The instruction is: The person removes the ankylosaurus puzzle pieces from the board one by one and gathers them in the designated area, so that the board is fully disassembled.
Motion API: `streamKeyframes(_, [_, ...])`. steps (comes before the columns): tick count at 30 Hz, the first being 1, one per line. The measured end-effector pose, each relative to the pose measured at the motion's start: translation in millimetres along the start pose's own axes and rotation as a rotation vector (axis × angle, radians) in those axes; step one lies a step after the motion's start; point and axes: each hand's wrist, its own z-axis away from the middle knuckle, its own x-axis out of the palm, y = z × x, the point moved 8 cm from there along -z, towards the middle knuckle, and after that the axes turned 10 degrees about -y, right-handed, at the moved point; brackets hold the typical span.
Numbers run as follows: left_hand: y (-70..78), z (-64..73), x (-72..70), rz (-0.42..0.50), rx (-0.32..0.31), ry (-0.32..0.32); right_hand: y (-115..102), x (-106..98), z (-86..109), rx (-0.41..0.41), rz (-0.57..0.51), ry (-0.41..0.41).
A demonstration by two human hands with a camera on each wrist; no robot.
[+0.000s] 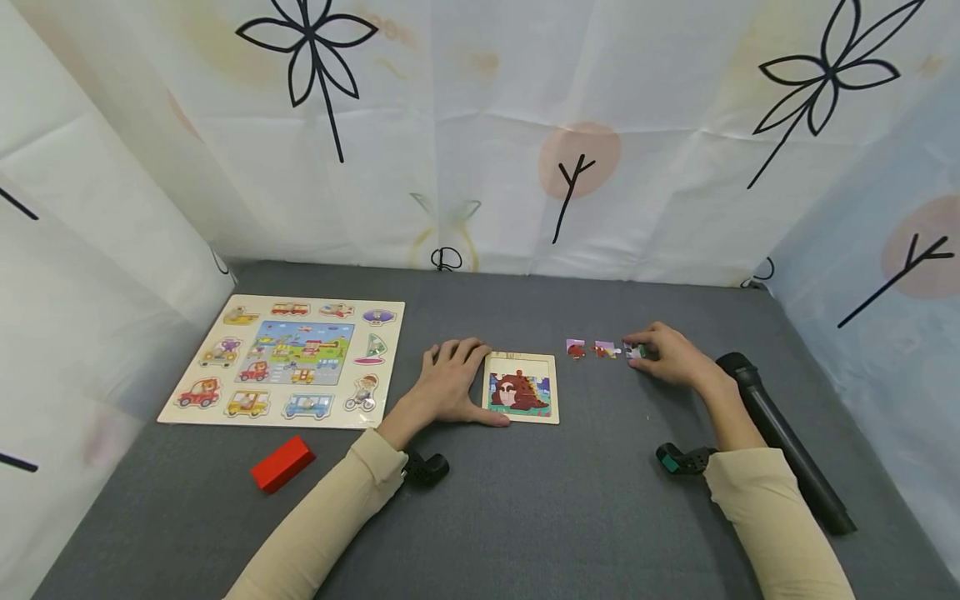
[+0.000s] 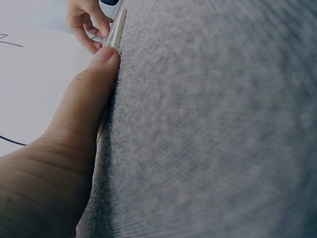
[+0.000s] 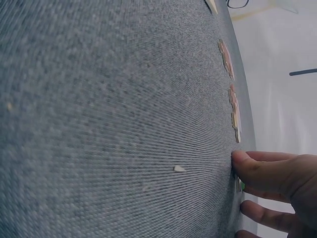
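A small square jigsaw puzzle (image 1: 519, 393) in a wooden frame, with a brown and red animal picture, lies on the grey table. My left hand (image 1: 450, 390) rests at its left side, fingers spread; the thumb (image 2: 89, 89) touches the near edge. To the right of the frame, a loose purple and red puzzle piece (image 1: 575, 349) and a second loose piece (image 1: 606, 350) lie in a row. At the row's right end my right hand (image 1: 667, 354) pinches a third puzzle piece (image 1: 633, 351) between thumb and fingers, at the table surface. Its underside is hidden.
A large vehicle puzzle board (image 1: 187, 354) lies at the left. In front of it sits a red block (image 1: 282, 464). A black tube-shaped object (image 1: 787, 450) lies beside my right forearm. Patterned white cloth (image 1: 480, 167) walls the back and sides.
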Motion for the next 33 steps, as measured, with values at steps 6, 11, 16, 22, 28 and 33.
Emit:
streamKeyframes(6, [0.4, 0.8, 0.2, -0.002, 0.008, 0.003, 0.0, 0.6, 1.4, -0.007, -0.008, 0.006])
streamKeyframes(11, [0.9, 0.3, 0.2, -0.002, 0.007, -0.003, -1.1, 0.8, 2.5, -0.009, -0.017, 0.009])
streamKeyframes(16, [0.7, -0.1, 0.6, 0.002, 0.004, -0.001, -0.3, 0.4, 5.0, -0.018, -0.037, 0.031])
streamKeyframes(22, [0.7, -0.6, 2.0, -0.003, -0.004, -0.018, 1.7, -1.3, 8.8, 0.019, -0.071, 0.069])
streamKeyframes(28, [1.7, 0.9, -0.6, 0.001, 0.005, 0.000, -14.0, -11.2, 10.5, -0.020, -0.104, 0.119])
streamKeyframes(33, [1.6, 1.0, -0.6, -0.002, 0.004, -0.004, -37.6, -18.6, 9.2, -0.075, -0.119, 0.159])
